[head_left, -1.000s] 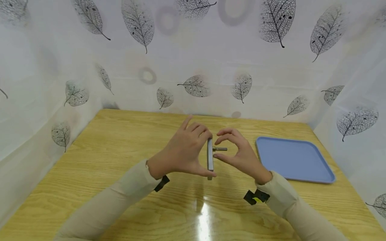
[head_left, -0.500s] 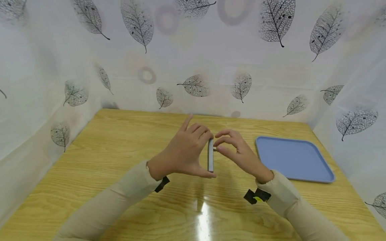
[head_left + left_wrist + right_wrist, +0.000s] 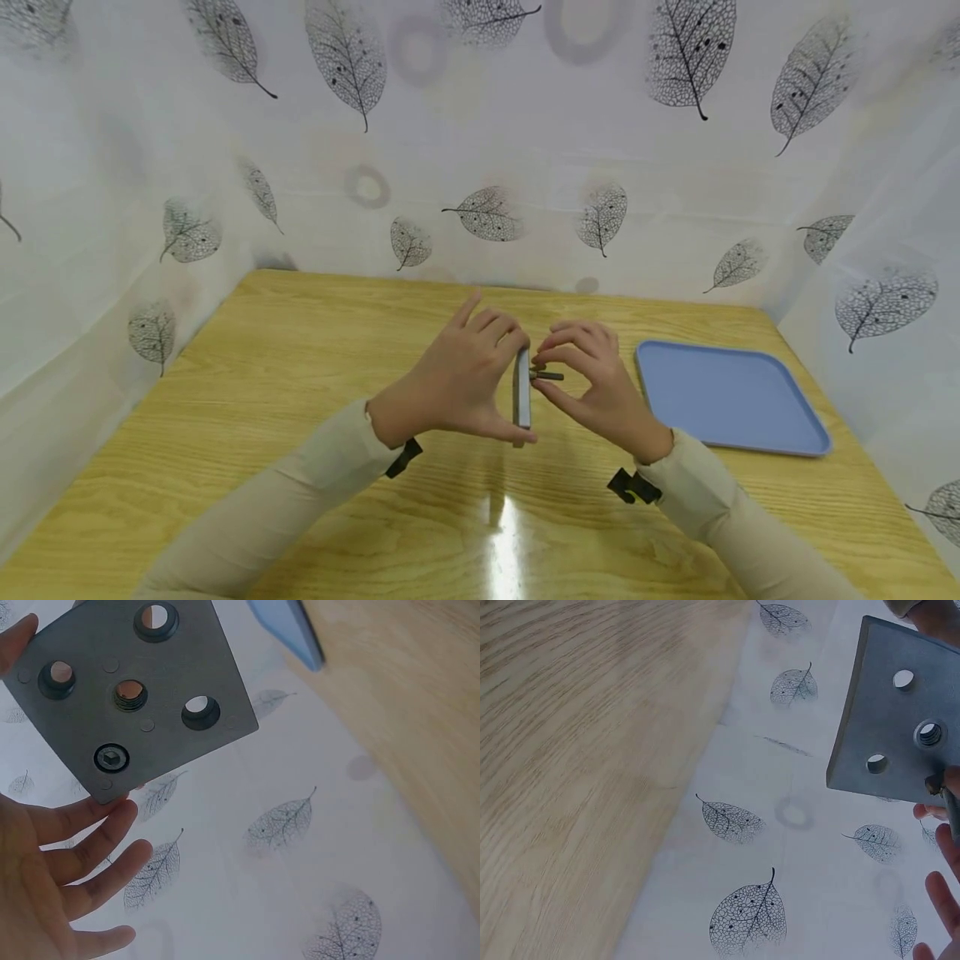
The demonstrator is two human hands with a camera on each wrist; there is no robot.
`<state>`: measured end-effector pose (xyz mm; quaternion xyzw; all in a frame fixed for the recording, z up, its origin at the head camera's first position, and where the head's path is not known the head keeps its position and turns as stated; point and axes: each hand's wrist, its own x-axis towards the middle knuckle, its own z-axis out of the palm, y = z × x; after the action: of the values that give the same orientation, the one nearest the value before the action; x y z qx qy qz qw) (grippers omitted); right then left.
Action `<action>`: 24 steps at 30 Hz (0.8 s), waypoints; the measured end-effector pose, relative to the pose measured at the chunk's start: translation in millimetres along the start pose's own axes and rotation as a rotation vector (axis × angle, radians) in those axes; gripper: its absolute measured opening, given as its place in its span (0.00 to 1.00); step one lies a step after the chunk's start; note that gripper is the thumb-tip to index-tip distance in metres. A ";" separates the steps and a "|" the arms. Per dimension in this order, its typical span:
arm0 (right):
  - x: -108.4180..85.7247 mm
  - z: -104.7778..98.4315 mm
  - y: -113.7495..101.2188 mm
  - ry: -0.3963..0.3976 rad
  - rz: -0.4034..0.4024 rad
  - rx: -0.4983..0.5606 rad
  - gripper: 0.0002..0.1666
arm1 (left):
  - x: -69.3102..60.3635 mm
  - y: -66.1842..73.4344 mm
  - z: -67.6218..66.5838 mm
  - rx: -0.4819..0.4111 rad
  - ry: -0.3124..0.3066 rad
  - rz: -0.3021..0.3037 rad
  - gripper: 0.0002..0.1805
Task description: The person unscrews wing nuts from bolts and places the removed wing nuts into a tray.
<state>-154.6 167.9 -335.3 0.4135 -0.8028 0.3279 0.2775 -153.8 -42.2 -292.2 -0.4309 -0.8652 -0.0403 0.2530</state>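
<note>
A square grey metal plate [image 3: 524, 392] stands on edge above the table, gripped at opposite edges by my left hand [image 3: 461, 375]. In the left wrist view the plate [image 3: 165, 675] shows several round holes, and a hex-socket bolt head [image 3: 111, 757] fills one near a corner. The bolt's shank [image 3: 551, 376] sticks out of the plate's right side. Thumb and fingers of my right hand [image 3: 600, 387] pinch a small nut-like piece at the shank's base, close to the plate. That dark piece [image 3: 934, 784] is partly hidden by a fingertip in the right wrist view.
A blue tray [image 3: 731, 396] lies at the right of the wooden table [image 3: 300, 358]. White cloth [image 3: 525, 150] with a leaf print hangs behind the table and at both sides.
My right fingers have moved from the shank's outer end, which they covered half a second ago, back toward the plate, uncovering the shank. My left hand and the plate have barely moved.
</note>
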 end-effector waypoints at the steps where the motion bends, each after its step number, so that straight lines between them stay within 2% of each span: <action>1: 0.1 0.7 0.1 0.014 -0.020 -0.003 0.16 | 0.0 0.0 -0.2 0.000 -0.003 0.000 0.48; 7: 1.1 3.1 0.5 0.087 -0.133 -0.016 0.13 | 0.1 -0.3 0.1 -0.015 -0.020 0.000 0.48; 11: 2.1 3.0 -0.5 0.104 -0.166 -0.006 0.14 | -0.3 -1.3 1.2 -0.024 -0.021 -0.002 0.48; 21: 0.6 2.1 -0.1 0.074 -0.163 0.022 0.17 | -0.9 -3.7 3.3 0.041 0.035 0.051 0.49; 24: 0.7 1.2 0.3 0.063 -0.099 0.017 0.19 | -0.7 -4.3 3.0 0.040 0.039 0.047 0.50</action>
<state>-155.4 166.8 -335.7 0.4448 -0.7693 0.3333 0.3149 -157.9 -44.6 -294.6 -0.4452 -0.8505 -0.0254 0.2791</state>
